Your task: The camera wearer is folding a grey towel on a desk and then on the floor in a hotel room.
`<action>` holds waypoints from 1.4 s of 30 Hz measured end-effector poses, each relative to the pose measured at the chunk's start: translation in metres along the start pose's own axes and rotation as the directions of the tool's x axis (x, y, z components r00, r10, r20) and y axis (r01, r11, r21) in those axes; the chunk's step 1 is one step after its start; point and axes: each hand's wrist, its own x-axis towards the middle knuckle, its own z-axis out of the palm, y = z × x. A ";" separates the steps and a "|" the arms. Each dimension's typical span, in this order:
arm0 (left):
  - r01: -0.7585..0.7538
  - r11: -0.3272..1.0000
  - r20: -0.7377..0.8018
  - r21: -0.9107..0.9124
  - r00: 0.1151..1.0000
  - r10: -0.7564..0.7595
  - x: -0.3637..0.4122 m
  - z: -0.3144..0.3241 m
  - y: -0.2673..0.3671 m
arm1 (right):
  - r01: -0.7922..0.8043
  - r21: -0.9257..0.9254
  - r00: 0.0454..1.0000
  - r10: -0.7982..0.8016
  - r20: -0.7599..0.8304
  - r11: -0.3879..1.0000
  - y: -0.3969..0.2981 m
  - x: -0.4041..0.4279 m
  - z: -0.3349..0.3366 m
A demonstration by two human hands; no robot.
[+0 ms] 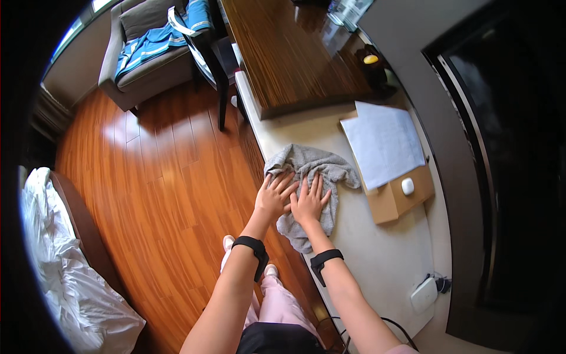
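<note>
A crumpled grey towel (327, 161) lies on the pale top of a long low cabinet (371, 248), partly over its front edge. My left hand (274, 197) rests flat on the towel near that edge, fingers spread. Beside it, my right hand (309, 203) also presses on the cloth with the palm down and fingers apart. Neither hand grips the fabric; what lies under the towel is hidden. Each forearm wears a black band.
White paper sheets (384, 146) and a small white case (407, 186) lie on a brown cardboard piece (384, 205) to the right. A white box-shaped device (423, 295) with cables sits nearer me. Beyond stands a dark wooden desk (300, 57); a grey armchair (150, 79) holds blue cloth.
</note>
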 end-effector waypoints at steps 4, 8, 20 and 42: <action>-0.038 0.999 -0.024 -0.013 0.999 0.037 0.005 -0.012 -0.003 | -0.078 -0.015 0.995 0.077 -0.062 0.997 -0.006 0.002 -0.012; -0.113 0.992 -0.078 -0.046 0.991 0.109 0.002 -0.021 -0.018 | -0.121 0.006 0.986 0.120 -0.119 0.993 -0.024 0.005 -0.024; -0.208 0.918 -0.235 -0.338 0.963 0.132 -0.014 -0.071 -0.043 | -0.121 0.043 0.973 0.127 -0.192 0.992 -0.060 0.011 -0.067; -0.124 0.929 -0.267 -0.349 0.963 0.028 -0.020 -0.109 -0.037 | -0.150 0.035 0.972 0.154 -0.178 0.988 -0.079 0.028 -0.110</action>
